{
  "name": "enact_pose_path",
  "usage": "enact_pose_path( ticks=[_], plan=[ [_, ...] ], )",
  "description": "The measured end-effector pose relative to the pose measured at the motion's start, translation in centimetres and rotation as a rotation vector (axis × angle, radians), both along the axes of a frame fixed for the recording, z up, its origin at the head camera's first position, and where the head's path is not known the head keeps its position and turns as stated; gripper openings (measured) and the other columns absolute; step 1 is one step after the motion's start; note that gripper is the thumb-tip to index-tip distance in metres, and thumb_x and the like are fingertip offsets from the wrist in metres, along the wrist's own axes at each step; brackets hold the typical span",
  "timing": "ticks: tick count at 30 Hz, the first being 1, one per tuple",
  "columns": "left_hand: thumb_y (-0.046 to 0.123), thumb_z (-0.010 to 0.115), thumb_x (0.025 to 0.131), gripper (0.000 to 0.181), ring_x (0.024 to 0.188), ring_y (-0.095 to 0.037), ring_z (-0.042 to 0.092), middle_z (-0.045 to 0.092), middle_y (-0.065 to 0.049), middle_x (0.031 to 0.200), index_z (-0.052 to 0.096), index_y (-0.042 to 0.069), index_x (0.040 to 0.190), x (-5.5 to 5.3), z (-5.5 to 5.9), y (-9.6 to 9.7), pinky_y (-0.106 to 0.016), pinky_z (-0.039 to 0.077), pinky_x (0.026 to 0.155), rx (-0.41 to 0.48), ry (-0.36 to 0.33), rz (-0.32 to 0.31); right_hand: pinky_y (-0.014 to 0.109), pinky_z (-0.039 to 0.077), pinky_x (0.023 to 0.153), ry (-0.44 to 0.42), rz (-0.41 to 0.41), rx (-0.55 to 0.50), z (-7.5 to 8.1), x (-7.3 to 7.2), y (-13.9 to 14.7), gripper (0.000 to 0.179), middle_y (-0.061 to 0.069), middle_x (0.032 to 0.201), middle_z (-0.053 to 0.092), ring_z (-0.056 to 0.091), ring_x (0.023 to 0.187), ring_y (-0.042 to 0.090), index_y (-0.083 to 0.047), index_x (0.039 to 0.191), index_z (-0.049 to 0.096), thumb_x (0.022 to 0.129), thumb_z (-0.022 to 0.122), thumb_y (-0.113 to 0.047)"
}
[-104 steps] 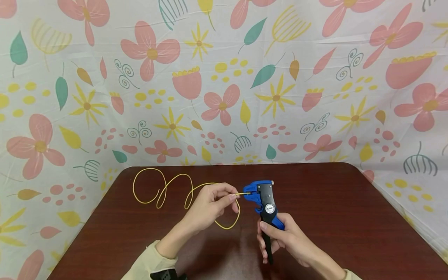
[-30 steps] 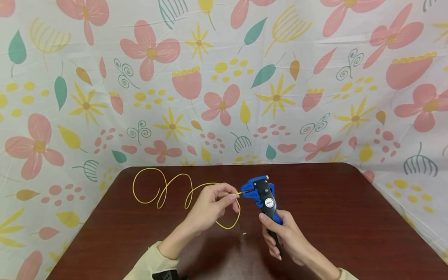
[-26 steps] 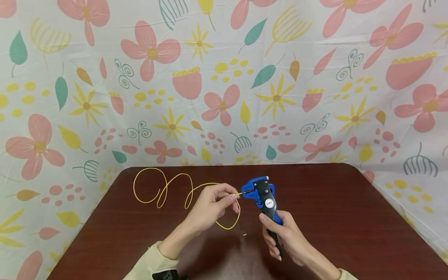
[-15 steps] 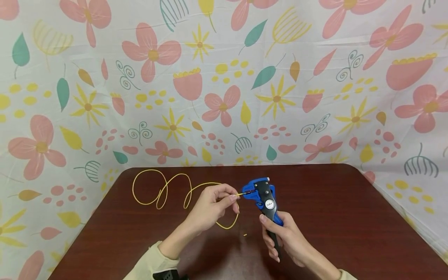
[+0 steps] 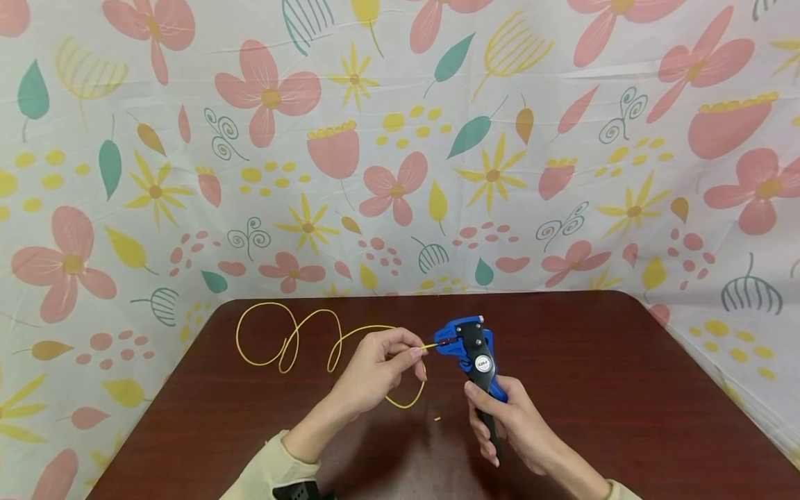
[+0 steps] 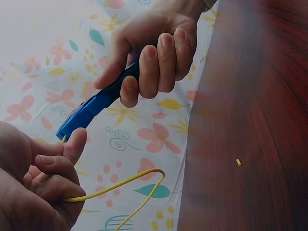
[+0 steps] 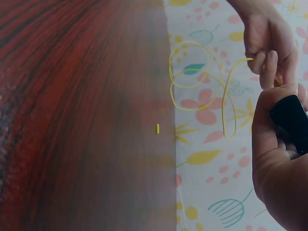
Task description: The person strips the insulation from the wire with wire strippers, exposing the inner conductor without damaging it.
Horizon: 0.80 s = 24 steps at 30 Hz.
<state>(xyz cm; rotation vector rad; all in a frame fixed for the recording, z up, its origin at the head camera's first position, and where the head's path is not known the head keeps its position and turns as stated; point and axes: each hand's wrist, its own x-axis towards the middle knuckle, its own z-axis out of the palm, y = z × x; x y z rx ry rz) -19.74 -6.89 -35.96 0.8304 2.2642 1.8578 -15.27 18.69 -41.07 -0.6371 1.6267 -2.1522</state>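
Left fingers [image 5: 401, 360] pinch yellow wire [image 6: 114, 186].

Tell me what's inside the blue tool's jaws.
In the head view, the yellow wire runs in between the jaws of the blue tool. Its inserted end can't be made out; the tool itself covers whatever lies deeper.
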Motion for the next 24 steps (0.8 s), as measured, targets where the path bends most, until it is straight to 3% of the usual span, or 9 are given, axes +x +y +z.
enact_pose_path(
  ticks=[17,24],
  plan=[
    [0.007,0.061,0.106,0.011,0.048,-0.011,0.037,0.073,-0.011,0.079,0.071,0.002,0.104,-0.08,-0.18,-0.27,-0.022,0.032,0.047,0.01,0.001,0.009,0.033,0.053,0.045,0.01,-0.022,0.002,0.03,0.11,0.1,0.034,0.004,0.069,0.055,0.059,0.052,0.015,0.009,0.094,0.048,0.115,0.039,-0.016],
    [0.005,0.061,0.106,0.011,0.048,-0.011,0.037,0.073,-0.011,0.078,0.07,0.001,0.104,-0.06,-0.17,-0.31,-0.021,0.032,0.047,0.017,-0.006,0.009,0.037,0.054,0.045,0.034,-0.028,-0.009,0.05,-0.05,0.46,0.035,0.013,0.067,0.051,0.06,0.052,0.016,0.011,0.094,0.047,0.115,0.038,-0.014]
  ],
)
